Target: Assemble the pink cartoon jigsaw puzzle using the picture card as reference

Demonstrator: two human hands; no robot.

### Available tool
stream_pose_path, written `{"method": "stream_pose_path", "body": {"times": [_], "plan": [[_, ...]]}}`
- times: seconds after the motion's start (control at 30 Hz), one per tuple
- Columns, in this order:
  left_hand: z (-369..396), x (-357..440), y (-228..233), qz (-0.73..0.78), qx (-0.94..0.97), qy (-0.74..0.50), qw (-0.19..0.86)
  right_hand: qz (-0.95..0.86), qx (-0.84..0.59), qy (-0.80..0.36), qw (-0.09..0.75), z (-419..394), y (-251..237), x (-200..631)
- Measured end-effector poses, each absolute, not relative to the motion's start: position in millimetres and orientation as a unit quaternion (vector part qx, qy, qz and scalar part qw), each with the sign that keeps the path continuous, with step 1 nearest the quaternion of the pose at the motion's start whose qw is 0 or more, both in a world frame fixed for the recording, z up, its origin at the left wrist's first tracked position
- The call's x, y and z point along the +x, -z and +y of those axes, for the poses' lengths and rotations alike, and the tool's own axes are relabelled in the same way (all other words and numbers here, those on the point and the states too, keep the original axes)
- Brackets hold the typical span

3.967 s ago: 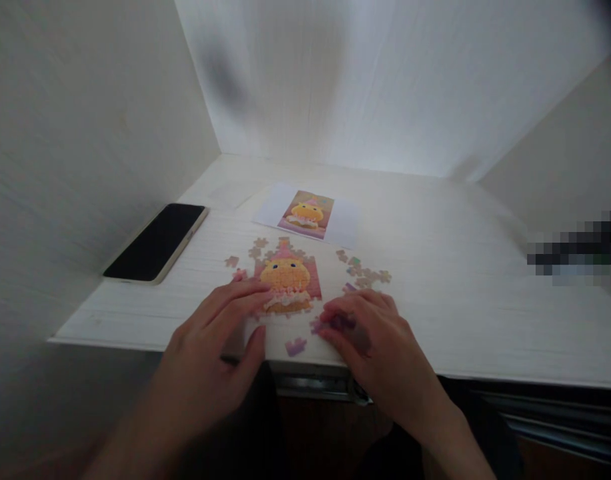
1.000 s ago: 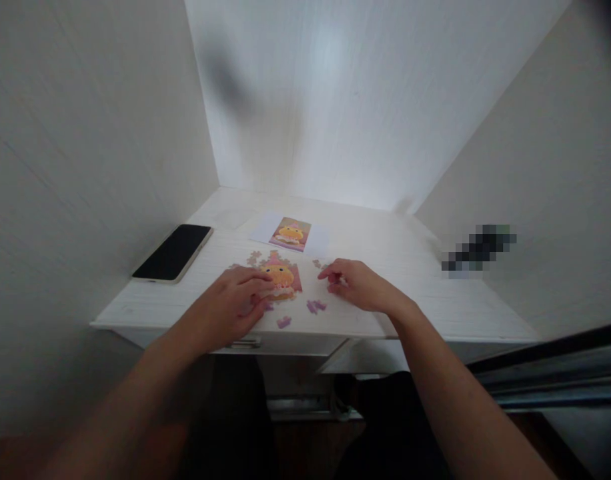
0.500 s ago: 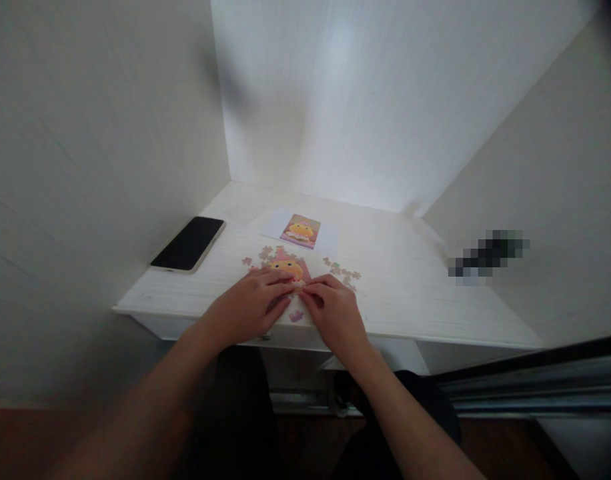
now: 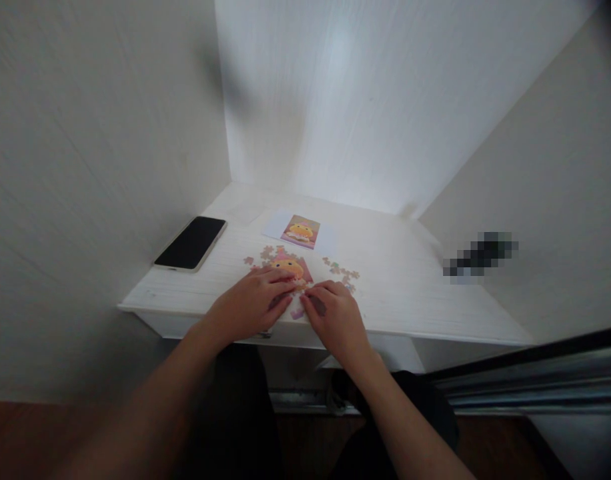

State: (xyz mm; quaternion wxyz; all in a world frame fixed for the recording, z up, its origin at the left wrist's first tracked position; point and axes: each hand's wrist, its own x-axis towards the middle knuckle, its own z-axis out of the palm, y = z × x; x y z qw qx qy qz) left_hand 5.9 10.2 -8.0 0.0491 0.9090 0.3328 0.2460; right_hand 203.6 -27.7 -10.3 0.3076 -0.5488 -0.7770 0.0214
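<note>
A partly joined jigsaw puzzle point(image 4: 288, 265) with a yellow cartoon face under a pink hat lies near the front of the white table. My left hand point(image 4: 253, 299) rests across its lower left side, fingers stretched flat over it and thumb apart. At the lower right edge my right hand point(image 4: 335, 312) is closed in a pinch on a small puzzle piece, mostly hidden by the fingertips. Just below, between both hands, lies a purple puzzle piece point(image 4: 297, 313). Several loose pieces point(image 4: 341, 271) are scattered to the right of the puzzle.
Behind the puzzle, a picture card point(image 4: 300, 231) with the same cartoon face lies on white paper point(image 4: 326, 237). A black-screened phone point(image 4: 191, 243) lies at the table's left side. Pale walls enclose the table point(image 4: 410, 287) at the back and sides. A pixelated dark patch appears at right.
My right hand has shifted slightly down and right, its fingertips drawing a little away from the left hand's. My left hand stays nearly in place on the puzzle. The view has moved slightly.
</note>
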Motion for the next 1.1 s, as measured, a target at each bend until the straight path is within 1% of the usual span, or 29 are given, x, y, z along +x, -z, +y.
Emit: {"method": "stream_pose_path", "body": {"times": [0.27,0.5,0.6,0.73,0.9,1.1], "plan": [[9.9,5.4,7.3,0.335,0.910,-0.240,0.053,-0.739,-0.590,-0.038,0.322,-35.2,10.0,196.2],[9.2,5.8,5.8,0.335,0.910,-0.238,0.046,-0.700,-0.582,-0.144,0.388,-26.2,6.1,196.7],[8.6,6.3,3.8,0.334,0.910,-0.242,0.045,-0.675,-0.594,-0.159,0.408,-21.2,5.4,195.3],[8.9,6.4,3.9,0.336,0.909,-0.240,0.050,-0.663,-0.605,-0.143,0.417,-17.5,6.9,194.3],[9.9,6.2,5.9,0.337,0.910,-0.238,0.051,-0.708,-0.595,-0.092,0.368,-19.4,11.7,195.3],[9.2,7.0,6.3,0.341,0.907,-0.245,0.041,-0.766,-0.544,-0.035,0.340,-28.6,14.7,197.3]]}}
